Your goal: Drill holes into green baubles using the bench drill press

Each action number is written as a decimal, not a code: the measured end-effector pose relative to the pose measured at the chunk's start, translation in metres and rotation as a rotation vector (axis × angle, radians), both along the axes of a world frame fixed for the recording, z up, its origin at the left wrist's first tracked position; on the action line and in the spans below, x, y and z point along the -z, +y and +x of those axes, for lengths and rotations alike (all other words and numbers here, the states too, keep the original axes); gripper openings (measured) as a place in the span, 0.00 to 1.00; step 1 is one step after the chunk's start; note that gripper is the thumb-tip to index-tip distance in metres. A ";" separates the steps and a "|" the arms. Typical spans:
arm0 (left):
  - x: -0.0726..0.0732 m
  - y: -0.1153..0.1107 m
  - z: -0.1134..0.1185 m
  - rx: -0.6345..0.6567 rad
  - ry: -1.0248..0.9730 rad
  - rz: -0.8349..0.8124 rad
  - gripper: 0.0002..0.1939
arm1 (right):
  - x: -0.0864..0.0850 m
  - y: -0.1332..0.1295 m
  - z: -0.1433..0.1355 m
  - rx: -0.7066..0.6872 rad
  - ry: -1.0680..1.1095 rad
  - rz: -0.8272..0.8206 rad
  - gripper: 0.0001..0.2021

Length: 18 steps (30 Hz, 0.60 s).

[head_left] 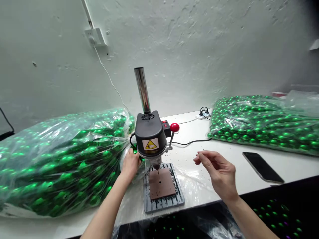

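Note:
My left hand [131, 163] is at the mouth of a large clear bag of shiny green balls [82, 159], just left of a small black drill press [151, 132]. Its fingers curl inward beside some green balls [135, 150]; the machine partly hides the tips, and I cannot make out what they hold. To the right of the machine, my right hand [220, 171] is raised above the table, thumb and fingertips pinched together with nothing visible between them. Under the drill chuck [156, 166], a brown square plate [164, 191] with a small dark hole lies on the grey grooved base [163, 207].
A red-knobbed lever [174, 127] sticks out at the machine's right. Another bag of green balls [261, 122] lies at the right, with a phone [263, 167] in front. Dark shavings and clear plastic film [194, 186] lie around the base. A power strip [203, 116] sits by the wall.

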<state>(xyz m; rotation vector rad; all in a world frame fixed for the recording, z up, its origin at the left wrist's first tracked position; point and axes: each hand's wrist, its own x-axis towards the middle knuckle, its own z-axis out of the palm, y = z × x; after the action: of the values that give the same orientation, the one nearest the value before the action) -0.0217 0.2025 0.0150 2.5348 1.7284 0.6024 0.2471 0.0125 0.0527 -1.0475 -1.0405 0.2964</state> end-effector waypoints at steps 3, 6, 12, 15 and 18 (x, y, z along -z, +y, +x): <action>0.005 -0.023 -0.017 0.019 0.155 0.122 0.19 | -0.007 0.007 -0.003 -0.044 0.008 0.023 0.03; 0.004 -0.039 -0.030 0.025 -0.025 0.191 0.18 | -0.014 0.020 -0.001 -0.083 -0.002 0.036 0.04; -0.035 -0.089 -0.021 -0.058 -1.358 -0.235 0.21 | -0.041 0.035 0.004 -0.100 0.045 0.064 0.06; -0.044 -0.129 -0.006 -0.012 -1.846 -0.720 0.19 | -0.038 0.023 -0.011 -0.098 0.051 0.106 0.03; -0.034 -0.161 0.006 -0.043 -2.019 -0.960 0.15 | -0.019 0.003 -0.040 -0.237 -0.067 0.053 0.04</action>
<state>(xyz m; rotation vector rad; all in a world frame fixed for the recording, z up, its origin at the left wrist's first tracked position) -0.0155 0.0415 0.0490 0.4045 0.7055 1.1513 0.2075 0.0152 0.0715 -0.8926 -1.2294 0.4255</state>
